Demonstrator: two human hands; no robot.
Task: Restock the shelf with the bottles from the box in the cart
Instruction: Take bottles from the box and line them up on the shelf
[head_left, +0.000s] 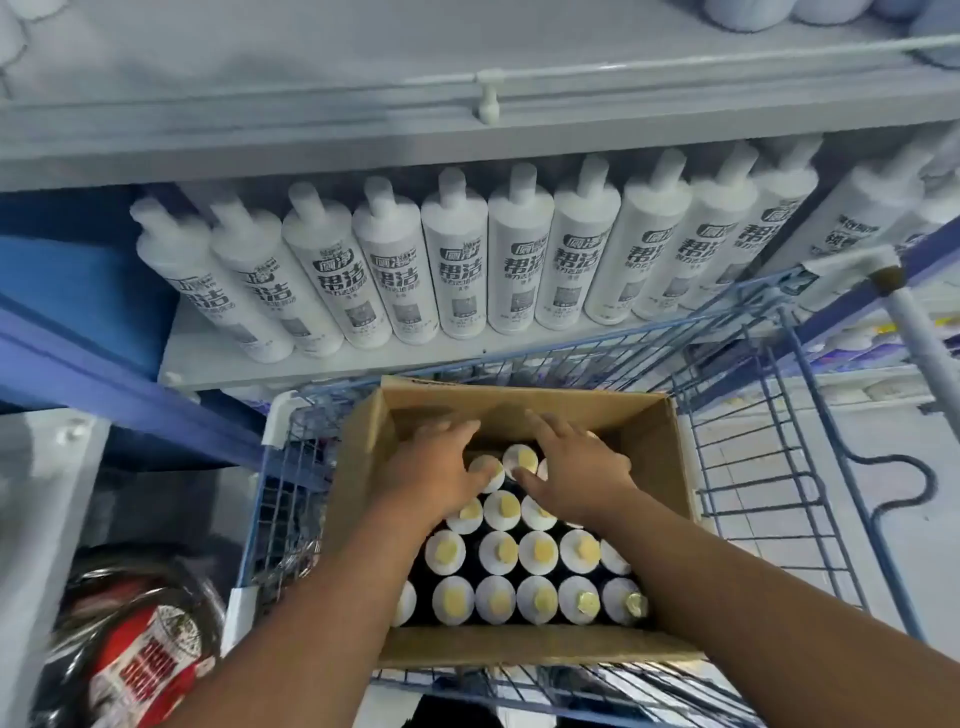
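Right now, in the head view, both bare hands reach down into the open brown cardboard box (644, 441) that sits in the blue wire shopping cart (769, 493). The box is packed with upright white plastic bottles with yellow-topped caps (537, 552), standing in close rows, with a gap at the far end where none can be seen. The left hand (441, 470) lies with fingers spread over the caps in the far rows, its fingertips touching one cap; the right hand (576, 470) lies just beside it, fingers fanned over neighbouring caps. Neither hand is closed around a bottle yet; both look loose and open, settling onto the tops.

Beyond the cart, the white metal shelf (322, 358) carries a row of tall white bottles with black printed labels (457, 260), leaning back side by side, with bare shelf board in front of them.

The step in hand appears to be picking the next bottles out of the box. The next move likely calls for each hand to curl around a bottle neck, lift straight up clear of its neighbours and the box wall, then carry it forward over the cart rim to the shelf.
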